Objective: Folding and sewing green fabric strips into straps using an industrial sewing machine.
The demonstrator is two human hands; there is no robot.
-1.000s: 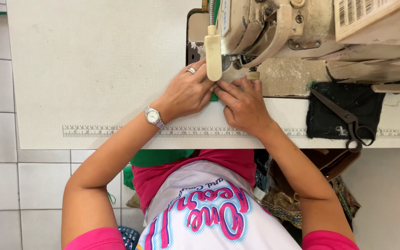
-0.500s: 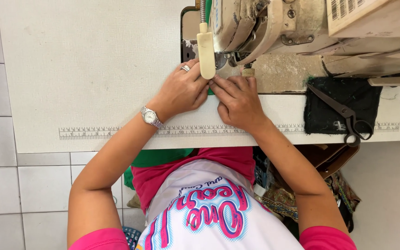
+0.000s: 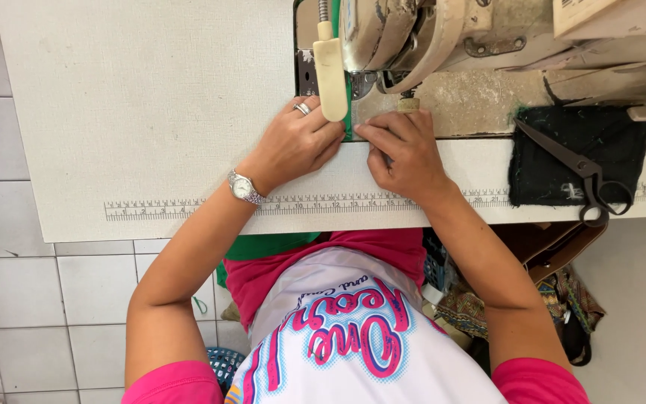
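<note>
White worktable (image 3: 151,112) carries a green fabric strip (image 3: 348,123), pinned flat under the sewing machine (image 3: 413,37) by left hand (image 3: 293,146) and right hand (image 3: 405,153), fingers pressed together — soft, limp, best gripped by its edges.

A single head-worn camera looks straight down from above the person, fairly close. The sewing machine (image 3: 443,37) sits at the top edge, the white table (image 3: 151,112) spreads left of it and below it, and floor tiles (image 3: 31,284) show beyond the table's near edge.
</note>
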